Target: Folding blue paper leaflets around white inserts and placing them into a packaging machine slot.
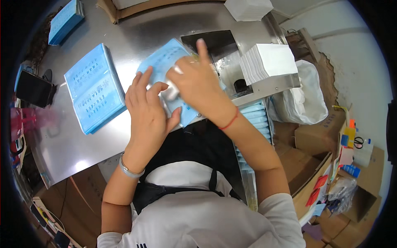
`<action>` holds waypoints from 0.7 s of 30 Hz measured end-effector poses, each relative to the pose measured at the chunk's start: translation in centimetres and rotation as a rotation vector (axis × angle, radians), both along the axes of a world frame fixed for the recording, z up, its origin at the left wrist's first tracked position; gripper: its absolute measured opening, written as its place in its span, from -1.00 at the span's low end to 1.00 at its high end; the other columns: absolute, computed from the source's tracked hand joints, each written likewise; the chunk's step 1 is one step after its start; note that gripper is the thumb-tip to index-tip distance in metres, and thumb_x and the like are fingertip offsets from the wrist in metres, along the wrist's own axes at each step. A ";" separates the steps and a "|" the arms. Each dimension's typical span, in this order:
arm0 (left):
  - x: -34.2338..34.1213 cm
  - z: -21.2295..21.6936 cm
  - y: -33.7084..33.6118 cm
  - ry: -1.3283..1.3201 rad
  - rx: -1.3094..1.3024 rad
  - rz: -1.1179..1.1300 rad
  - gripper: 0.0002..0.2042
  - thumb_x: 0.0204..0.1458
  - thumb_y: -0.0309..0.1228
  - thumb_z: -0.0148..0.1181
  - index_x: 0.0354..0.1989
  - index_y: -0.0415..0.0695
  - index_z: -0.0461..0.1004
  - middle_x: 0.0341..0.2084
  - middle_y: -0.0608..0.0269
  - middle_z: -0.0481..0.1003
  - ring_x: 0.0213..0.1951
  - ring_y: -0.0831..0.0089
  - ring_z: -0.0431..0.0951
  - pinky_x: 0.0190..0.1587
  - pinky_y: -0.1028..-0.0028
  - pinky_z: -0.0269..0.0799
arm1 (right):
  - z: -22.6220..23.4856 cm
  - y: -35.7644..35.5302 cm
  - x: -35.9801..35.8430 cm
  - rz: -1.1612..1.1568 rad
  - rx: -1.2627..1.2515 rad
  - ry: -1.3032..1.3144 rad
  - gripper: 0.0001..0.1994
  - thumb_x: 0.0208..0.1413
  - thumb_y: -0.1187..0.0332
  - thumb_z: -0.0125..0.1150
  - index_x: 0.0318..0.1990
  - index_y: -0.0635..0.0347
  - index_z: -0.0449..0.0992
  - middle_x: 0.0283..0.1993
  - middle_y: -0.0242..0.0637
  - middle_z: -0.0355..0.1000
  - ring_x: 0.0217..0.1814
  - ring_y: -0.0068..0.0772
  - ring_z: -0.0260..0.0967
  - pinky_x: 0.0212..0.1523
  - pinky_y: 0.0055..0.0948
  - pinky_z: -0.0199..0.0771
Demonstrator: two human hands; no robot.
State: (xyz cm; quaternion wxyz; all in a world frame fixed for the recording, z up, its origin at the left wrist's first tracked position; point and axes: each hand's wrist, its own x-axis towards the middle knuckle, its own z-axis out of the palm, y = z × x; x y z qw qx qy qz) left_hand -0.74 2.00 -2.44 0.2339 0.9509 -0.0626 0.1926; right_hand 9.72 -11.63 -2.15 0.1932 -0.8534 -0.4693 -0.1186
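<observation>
A blue printed sheet or flat packet (pixel 163 58) lies on the steel table near its front edge, under both hands. My left hand (pixel 144 101) rests at its left side, fingers and thumb apart, fingertips touching it. Above its middle is my right hand (pixel 198 82), the index finger stretched out and the others curled in. A blurred white patch (pixel 170 91) shows beneath the curled fingers; I cannot tell what it is or what they hold. To the left lies a thick stack of blue printed packets (pixel 93 89).
Folded white sheets stand in a stack (pixel 269 62) at the table's right edge, with another white stack (pixel 248 8) behind. A white bag (pixel 310 95) hangs beyond the edge. Below are a row of blue packets (pixel 254 120) and cardboard boxes (pixel 320 132). A phone (pixel 35 89) stands far left.
</observation>
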 end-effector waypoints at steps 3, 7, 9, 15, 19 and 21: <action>-0.3 -0.5 -0.7 -0.059 -0.100 0.043 -0.61 -0.18 -0.41 0.40 -0.15 -0.06 0.39 0.32 -0.14 0.13 0.37 -0.24 0.05 0.29 -0.22 -0.07 | 0.3 0.1 0.5 0.087 -0.054 0.074 -0.89 -0.10 0.47 0.21 -0.39 0.17 0.63 -0.50 -0.29 0.48 -0.18 -0.16 0.54 0.43 0.15 0.00; -1.3 0.4 -1.3 0.022 0.085 0.086 -0.69 -0.12 -0.46 0.35 -0.16 0.07 0.48 0.36 -0.03 0.12 0.37 -0.26 0.04 0.26 -0.33 -0.10 | 5.9 -6.3 -1.5 -0.385 0.611 -0.014 -0.85 -0.09 0.47 0.25 -0.32 0.23 0.64 -0.43 -0.26 0.47 -0.26 -0.15 0.44 0.12 -0.09 0.39; -1.0 0.5 -1.3 0.067 0.159 -0.042 -0.58 -0.13 -0.42 0.38 -0.02 0.06 0.50 0.35 -0.02 0.12 0.36 -0.25 0.04 0.27 -0.32 -0.12 | 6.2 -8.8 -0.4 -0.745 0.323 -0.395 -0.85 0.00 0.47 0.23 -0.27 0.27 0.64 -0.30 -0.26 0.45 -0.20 -0.14 0.37 -0.07 -0.14 0.39; 3.4 2.2 0.3 0.100 0.391 0.040 -0.45 -0.17 -0.08 0.43 -0.04 -0.11 0.46 0.26 -0.17 0.22 0.29 -0.20 0.18 0.19 -0.19 0.11 | 5.0 -9.5 0.4 -0.723 0.107 -0.295 -0.80 0.08 0.44 0.22 -0.15 0.30 0.62 -0.22 -0.20 0.38 -0.19 -0.15 0.30 -0.15 -0.22 0.36; 4.1 2.1 0.0 0.096 0.307 -0.205 -0.33 -0.12 0.30 0.20 -0.09 -0.07 0.46 0.29 -0.13 0.24 0.28 -0.13 0.21 0.21 -0.14 0.09 | 5.7 -10.5 0.5 -0.732 0.176 -0.165 -0.78 0.06 0.43 0.24 -0.15 0.31 0.62 -0.22 -0.18 0.38 -0.19 -0.15 0.29 -0.16 -0.22 0.36; 2.9 4.0 0.5 0.302 0.344 -0.013 -0.32 -0.15 0.29 0.23 -0.07 -0.06 0.47 0.27 -0.14 0.26 0.15 -0.03 0.33 0.11 -0.01 0.24 | 6.2 -11.5 0.7 -0.582 0.118 -0.162 -0.77 0.05 0.44 0.24 -0.15 0.33 0.62 -0.27 -0.22 0.39 -0.20 -0.15 0.29 -0.17 -0.24 0.37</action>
